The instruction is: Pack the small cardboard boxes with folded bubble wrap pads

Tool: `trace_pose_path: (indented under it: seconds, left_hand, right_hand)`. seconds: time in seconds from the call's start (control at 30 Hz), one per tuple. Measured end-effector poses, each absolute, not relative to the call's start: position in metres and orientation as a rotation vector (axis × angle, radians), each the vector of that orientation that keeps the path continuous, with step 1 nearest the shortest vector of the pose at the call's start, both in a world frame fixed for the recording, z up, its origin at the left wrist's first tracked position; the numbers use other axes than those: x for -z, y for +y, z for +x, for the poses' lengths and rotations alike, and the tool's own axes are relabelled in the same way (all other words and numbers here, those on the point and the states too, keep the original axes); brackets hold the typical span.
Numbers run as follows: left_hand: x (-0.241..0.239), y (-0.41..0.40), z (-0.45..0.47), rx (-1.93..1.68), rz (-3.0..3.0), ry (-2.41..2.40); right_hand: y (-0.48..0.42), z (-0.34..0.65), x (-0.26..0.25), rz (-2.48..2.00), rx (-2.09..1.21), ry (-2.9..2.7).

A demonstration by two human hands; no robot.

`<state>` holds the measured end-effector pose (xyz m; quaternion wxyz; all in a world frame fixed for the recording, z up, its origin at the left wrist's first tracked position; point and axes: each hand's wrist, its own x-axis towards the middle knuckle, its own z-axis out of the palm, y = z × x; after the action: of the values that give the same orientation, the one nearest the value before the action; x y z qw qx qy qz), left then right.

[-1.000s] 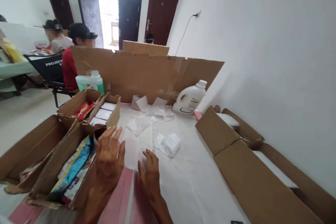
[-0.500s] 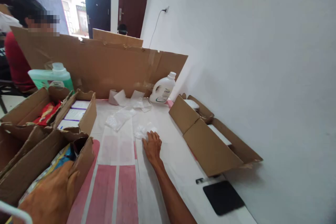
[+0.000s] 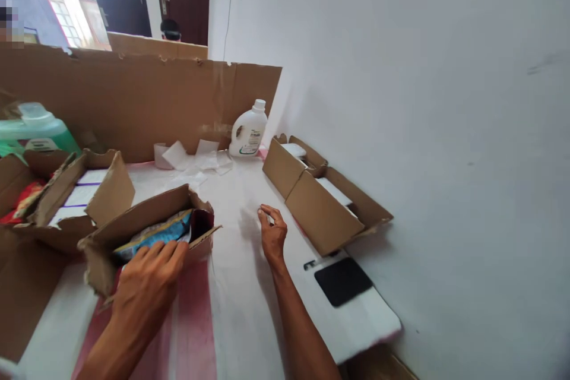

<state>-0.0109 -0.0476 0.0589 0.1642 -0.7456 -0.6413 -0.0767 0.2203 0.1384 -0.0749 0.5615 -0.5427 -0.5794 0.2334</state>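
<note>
My left hand [image 3: 154, 273] has its fingers hooked over the near wall of a narrow cardboard box [image 3: 100, 261]. Inside that box lies a blue and yellow packet [image 3: 164, 228], partly hidden by the wall and my fingers. The box stands askew on the table, its right end close to the middle. To its right, my right hand [image 3: 272, 231] is raised a little over the white table cover, thumb and fingertips curled together in a pinch. Whether anything small sits between those fingertips, I cannot tell. The two hands are apart.
Cardboard boxes with white packs [image 3: 82, 194] and red packets [image 3: 29, 196] stand left. Behind are a green bottle [image 3: 40, 130], a white jug [image 3: 249, 130] and clear plastic scraps [image 3: 207, 159]. Right are an open carton [image 3: 325, 211] and a black pad [image 3: 342, 282]. A cardboard screen [image 3: 146, 95] crosses the back.
My left hand has brought the box with the blue packet rightward and turned it. My right hand has lifted from beside the plastic scraps and curled its fingers. The view has swung right.
</note>
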Motion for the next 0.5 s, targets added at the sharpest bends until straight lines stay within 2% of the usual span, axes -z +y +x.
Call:
trace_pose_path:
  seconds: [0.23,0.37,0.5]
  left_hand:
    - [-0.067,0.007,0.005,0.192,-2.183,-1.728]
    - [-0.057,-0.013,0.019,0.592,-2.136,-1.515]
    - [-0.036,-0.057,0.047,1.079,-2.193,-1.479]
  right_hand:
    - [0.110,0.257,0.060,-1.282,-0.576,-1.278]
    - [0.094,0.285,0.032,-1.145,-0.689,-1.135]
    - [0.056,0.291,0.008,-0.980,-1.055,-0.897]
